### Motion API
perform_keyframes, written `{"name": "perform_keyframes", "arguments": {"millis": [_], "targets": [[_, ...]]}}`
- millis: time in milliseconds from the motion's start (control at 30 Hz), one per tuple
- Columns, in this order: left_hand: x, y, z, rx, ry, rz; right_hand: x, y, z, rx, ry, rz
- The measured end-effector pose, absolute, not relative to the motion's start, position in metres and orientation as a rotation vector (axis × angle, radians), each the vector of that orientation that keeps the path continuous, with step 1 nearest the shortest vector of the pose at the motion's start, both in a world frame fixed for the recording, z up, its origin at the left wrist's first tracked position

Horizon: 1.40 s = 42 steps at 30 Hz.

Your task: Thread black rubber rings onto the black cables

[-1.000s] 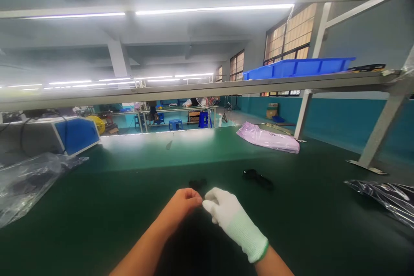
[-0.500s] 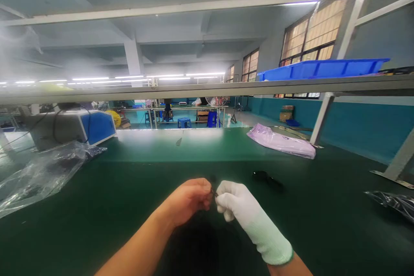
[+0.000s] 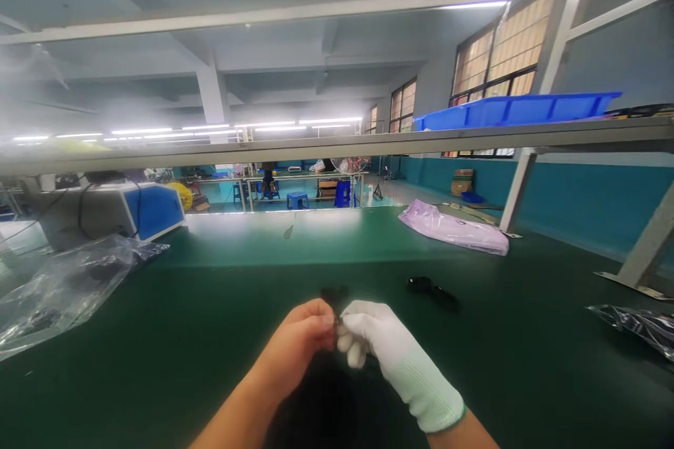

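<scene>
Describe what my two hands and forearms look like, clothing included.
Your left hand is bare, with no glove or watch showing. Your right hand wears a white knitted glove with a pale green cuff edged in darker green. No sleeve shows on the left forearm or right forearm.

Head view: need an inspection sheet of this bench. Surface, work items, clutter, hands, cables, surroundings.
Surface: green tabletop, light reflecting toward its far edge.
Work items: small dark piece at the fingertips, too small to identify; black object on the table, right of the hands.
Clutter: transparent plastic bag at left; pink wrapped package far right; dark shiny bag at right edge.
Hands: left hand bare, right hand in a white glove; both pinching, fingertips together.
Cables: dark cable by the blue-panelled box.
Surroundings: shelf bearing a blue tray; blue stool and fan beyond.
</scene>
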<state>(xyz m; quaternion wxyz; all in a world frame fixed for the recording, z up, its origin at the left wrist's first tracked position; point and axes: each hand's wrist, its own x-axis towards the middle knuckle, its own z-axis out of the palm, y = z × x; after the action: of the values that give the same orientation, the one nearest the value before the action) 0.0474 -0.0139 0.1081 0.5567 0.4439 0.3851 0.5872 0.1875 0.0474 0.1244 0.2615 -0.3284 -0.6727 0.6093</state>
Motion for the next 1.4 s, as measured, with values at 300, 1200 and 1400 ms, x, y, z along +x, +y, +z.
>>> {"name": "perform_keyframes", "arguments": {"millis": [300, 1200, 1400], "targets": [[0.036, -0.012, 0.097, 1.398, 1.645, 1.560, 0.182, 0.038, 0.127, -1.144, -1.975, 1.494], [0.037, 0.066, 0.037, 1.213, 1.507, 0.994, 0.222, 0.073, 0.111, -1.399, -2.174, 0.936], [0.040, 0.046, 0.045, 1.057, 1.308, 1.160, 0.206, 0.074, 0.102, -1.335, -2.125, 1.116]]}}
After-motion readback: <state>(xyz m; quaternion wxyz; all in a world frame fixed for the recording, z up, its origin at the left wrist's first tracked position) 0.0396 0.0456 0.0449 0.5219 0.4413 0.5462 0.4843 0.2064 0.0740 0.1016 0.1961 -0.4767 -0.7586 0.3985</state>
